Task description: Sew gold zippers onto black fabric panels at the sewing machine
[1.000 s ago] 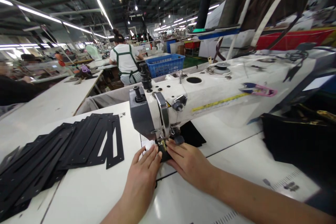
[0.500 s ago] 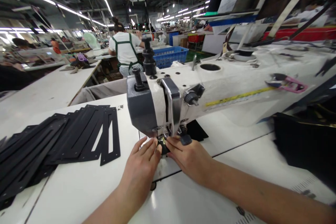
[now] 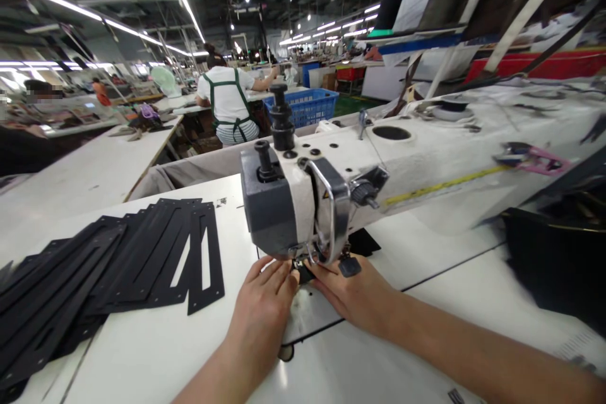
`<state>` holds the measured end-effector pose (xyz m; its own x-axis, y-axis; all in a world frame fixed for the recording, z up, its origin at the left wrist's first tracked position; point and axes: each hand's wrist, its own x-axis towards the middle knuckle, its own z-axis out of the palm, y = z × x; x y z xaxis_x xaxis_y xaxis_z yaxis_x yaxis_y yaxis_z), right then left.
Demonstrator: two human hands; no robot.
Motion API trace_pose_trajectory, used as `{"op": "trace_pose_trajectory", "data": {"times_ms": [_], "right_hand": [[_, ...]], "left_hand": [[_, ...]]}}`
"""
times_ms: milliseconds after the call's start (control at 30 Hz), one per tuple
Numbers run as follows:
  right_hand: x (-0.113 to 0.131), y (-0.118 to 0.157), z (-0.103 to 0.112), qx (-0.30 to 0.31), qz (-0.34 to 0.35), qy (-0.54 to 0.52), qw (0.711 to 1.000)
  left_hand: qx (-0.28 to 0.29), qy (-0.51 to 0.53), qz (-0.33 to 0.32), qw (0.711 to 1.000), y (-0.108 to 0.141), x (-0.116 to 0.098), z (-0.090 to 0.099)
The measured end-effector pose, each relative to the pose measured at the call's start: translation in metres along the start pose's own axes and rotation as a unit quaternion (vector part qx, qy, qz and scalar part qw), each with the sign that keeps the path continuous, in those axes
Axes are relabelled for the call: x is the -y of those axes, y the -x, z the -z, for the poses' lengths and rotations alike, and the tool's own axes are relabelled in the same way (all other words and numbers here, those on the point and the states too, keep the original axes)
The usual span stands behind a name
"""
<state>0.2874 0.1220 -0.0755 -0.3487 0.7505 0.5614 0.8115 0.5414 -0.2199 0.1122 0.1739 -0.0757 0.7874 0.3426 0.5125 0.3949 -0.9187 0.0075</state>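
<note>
A white and grey sewing machine (image 3: 273,205) stands over the white table, its needle area low in the middle. Under the presser foot lies a small black piece (image 3: 303,273), mostly covered by fingers. My left hand (image 3: 265,306) presses on its left side, fingers together. From the right, my right hand (image 3: 353,290) pinches or presses the same piece, its fingertips partly behind the machine's parts. More black material (image 3: 363,242) shows behind the needle area, flat on the table.
Several black slotted panels (image 3: 156,252) lie fanned out at the left. Dark fabric (image 3: 553,265) sits at the right. Pink-handled snippers (image 3: 546,161) rest on the machine arm. Beyond are a blue basket (image 3: 310,107) and a person in an apron (image 3: 231,101).
The view has shifted, so machine and hands appear slightly lower and farther right. Both hands stay at the black piece, which shows less behind the needle. The person beyond has stretched an arm out.
</note>
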Motion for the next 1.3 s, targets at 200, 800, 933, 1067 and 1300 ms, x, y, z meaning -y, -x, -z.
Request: {"op": "trace_pose_trajectory", "data": {"times_ms": [200, 800, 933, 1067, 1300], "right_hand": [[-0.004, 0.004, -0.004, 0.027, -0.021, -0.007, 0.999], [0.0, 0.003, -0.013, 0.019, -0.049, -0.017, 0.998], [-0.007, 0.005, -0.003, 0.038, -0.036, -0.027, 0.998], [-0.026, 0.018, 0.024, 0.053, -0.053, 0.084, 0.994], [0.036, 0.059, 0.036, 0.033, -0.07, 0.124, 0.989]], "left_hand": [[-0.007, 0.015, 0.002, 1.0, 0.001, 0.002, 0.0], [-0.014, 0.029, 0.048, 0.998, 0.008, 0.004, -0.011], [-0.02, 0.018, 0.054, 0.998, 0.008, 0.006, -0.011], [-0.014, 0.003, 0.059, 0.998, 0.007, 0.003, 0.004], [0.053, 0.052, -0.022, 0.997, 0.01, -0.058, 0.029]]}}
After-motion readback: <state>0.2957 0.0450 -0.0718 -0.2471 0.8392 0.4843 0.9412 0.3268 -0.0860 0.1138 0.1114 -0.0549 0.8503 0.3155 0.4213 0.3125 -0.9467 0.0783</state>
